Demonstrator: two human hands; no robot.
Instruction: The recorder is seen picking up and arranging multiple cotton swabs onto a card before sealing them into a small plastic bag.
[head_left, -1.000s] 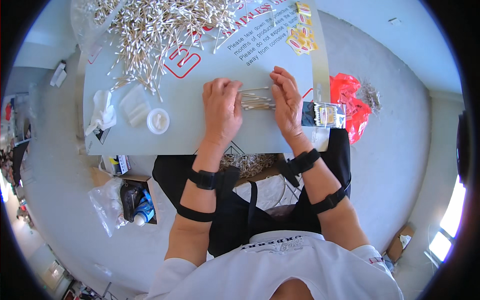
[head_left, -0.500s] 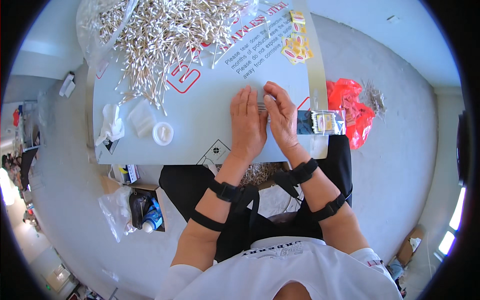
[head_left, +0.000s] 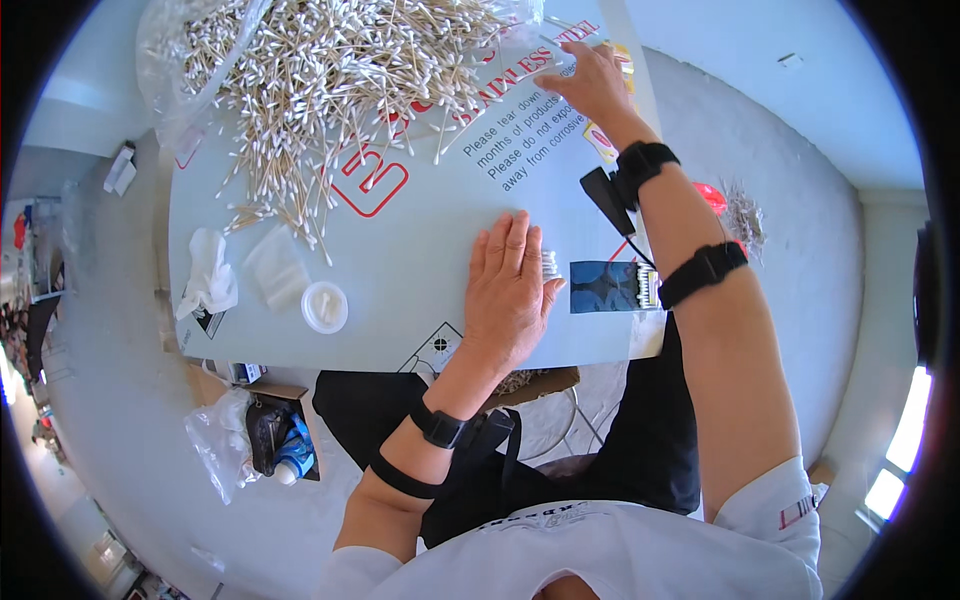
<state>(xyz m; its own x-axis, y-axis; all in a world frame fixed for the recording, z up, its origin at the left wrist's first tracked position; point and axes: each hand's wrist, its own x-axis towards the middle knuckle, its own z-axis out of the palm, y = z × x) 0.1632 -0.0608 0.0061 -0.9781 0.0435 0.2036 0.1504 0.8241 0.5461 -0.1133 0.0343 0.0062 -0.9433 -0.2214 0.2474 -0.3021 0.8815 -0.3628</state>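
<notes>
My left hand [head_left: 508,290] lies flat on the sheet-covered table, its fingers straight and side by side. White tips of a small bunch of cotton swabs [head_left: 550,266] show beside its fingers; the rest is hidden under the palm. At the far right of the table, my right hand [head_left: 596,88] is stretched out, thumb and forefinger apart with nothing seen between them. Under and beside it are small yellow-and-white cards [head_left: 601,143], partly covered. Right of my left hand lies a clear-and-dark packet of cotton swabs [head_left: 604,287], its right end hidden by my forearm.
A large heap of loose cotton swabs [head_left: 330,90] spills from a clear plastic bag [head_left: 165,70] at the far left. Nearer lie a crumpled white glove [head_left: 210,272], a translucent bag [head_left: 277,268] and a small round tub [head_left: 325,307]. A red bag [head_left: 711,197] is beyond the right edge.
My right hand has left my left hand's side and moved far forward to the yellow cards. My left hand has flattened over the swabs and come slightly nearer.
</notes>
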